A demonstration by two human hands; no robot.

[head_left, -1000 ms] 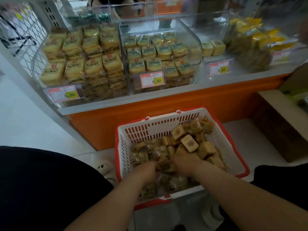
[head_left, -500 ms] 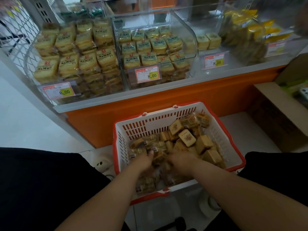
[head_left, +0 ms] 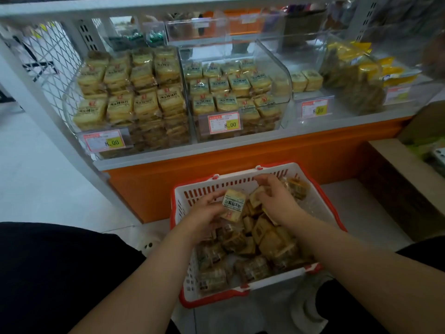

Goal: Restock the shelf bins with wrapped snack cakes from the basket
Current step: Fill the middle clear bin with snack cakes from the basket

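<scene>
My left hand pinches a square glossy-wrapped cake above the slotted plastic basket; right hand fingers curled, grip unclear; clear bins on the shelf

Left hand lifted one cake — seemingly pinched.

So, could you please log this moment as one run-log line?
left hand: holds wrapped cake over basket | right hand: on cakes in basket | bins: untouched
</scene>
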